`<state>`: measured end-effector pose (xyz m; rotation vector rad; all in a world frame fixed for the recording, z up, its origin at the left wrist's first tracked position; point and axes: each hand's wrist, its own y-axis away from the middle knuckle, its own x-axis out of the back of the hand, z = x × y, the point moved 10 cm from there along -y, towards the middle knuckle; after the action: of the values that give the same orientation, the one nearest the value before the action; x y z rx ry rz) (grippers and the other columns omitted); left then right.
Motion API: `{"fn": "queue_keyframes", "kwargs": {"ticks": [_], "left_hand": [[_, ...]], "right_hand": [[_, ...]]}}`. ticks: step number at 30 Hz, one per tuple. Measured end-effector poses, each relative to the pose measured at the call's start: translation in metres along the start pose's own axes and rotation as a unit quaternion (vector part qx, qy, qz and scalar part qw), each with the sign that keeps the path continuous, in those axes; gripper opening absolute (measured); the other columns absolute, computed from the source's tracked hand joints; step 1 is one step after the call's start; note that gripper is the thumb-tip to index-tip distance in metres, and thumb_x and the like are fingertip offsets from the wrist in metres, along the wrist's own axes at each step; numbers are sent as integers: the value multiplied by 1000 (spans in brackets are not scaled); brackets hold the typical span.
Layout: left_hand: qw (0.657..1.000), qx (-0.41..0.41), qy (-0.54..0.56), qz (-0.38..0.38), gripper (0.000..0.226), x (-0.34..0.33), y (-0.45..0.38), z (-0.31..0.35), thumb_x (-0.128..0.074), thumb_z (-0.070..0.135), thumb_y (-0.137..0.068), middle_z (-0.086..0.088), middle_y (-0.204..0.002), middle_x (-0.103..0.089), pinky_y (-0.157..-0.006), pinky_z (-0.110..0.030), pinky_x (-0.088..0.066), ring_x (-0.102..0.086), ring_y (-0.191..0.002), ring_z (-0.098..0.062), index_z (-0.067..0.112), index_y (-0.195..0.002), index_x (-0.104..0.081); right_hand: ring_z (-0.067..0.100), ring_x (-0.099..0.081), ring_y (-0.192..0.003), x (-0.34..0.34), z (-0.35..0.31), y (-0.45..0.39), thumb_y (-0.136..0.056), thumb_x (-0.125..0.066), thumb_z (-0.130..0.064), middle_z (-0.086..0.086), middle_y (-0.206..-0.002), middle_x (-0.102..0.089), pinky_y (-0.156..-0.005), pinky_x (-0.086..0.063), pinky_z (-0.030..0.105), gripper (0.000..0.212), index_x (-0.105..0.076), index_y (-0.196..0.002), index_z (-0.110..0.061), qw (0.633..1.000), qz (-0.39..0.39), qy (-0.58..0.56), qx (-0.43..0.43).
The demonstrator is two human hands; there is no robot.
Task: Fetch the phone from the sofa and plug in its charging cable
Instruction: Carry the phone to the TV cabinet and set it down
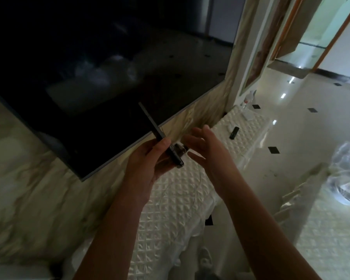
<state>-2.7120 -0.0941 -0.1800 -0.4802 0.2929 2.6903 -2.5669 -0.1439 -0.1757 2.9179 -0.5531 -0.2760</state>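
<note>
A dark phone is seen edge-on, tilted, in front of a large black TV screen. My left hand is shut on its lower half. My right hand is just right of the phone's bottom end, palm facing it and fingers apart. A thin white cable runs down from near the phone's bottom end over the white quilted cabinet top. Whether the plug sits in the phone is hidden by my fingers.
A dark remote lies on the cabinet top further along, with a clear bottle beyond it. Glossy tiled floor spreads to the right. Another quilted surface with clear plastic wrap stands at the right.
</note>
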Motion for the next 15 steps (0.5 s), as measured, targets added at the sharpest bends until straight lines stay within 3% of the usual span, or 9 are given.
{"fn": "queue_keyframes", "kwargs": {"ticks": [4, 8, 11, 15], "left_hand": [[996, -12, -6, 88, 17, 33, -15, -1, -78, 41, -64, 2, -82, -79, -69, -34, -61, -76, -82, -13, 30, -76, -79], [981, -20, 9, 194, 16, 73, -19, -6, -79, 35, -75, 4, -86, -78, -74, -39, -61, -76, -88, -14, 24, -86, -77], [962, -28, 28, 269, 17, 104, -5, -15, -78, 35, -75, -1, -87, -79, -68, -34, -60, -76, -86, -18, 21, -86, -79], [926, -38, 57, 371, 32, 147, 41, -32, -79, 35, -73, -7, -90, -79, -65, -29, -59, -76, -87, -22, 15, -98, -74]], "right_hand": [[7, -58, -115, -31, 9, -37, -88, -37, -62, -8, -123, -66, -103, -42, 36, 58, -53, -132, -28, 997, -64, 10, -32], [7, -56, -114, -73, 24, -66, -91, -37, -58, -8, -124, -64, -101, -40, 34, 53, -51, -133, -30, 987, -143, 34, -68], [11, -58, -115, -111, 47, -76, -96, -39, -47, -8, -121, -66, -102, -43, 35, 43, -53, -131, -27, 971, -209, 55, -100], [10, -60, -111, -165, 84, -60, -95, -35, -49, -9, -116, -68, -98, -44, 32, 45, -56, -127, -27, 942, -292, 74, -148]]}}
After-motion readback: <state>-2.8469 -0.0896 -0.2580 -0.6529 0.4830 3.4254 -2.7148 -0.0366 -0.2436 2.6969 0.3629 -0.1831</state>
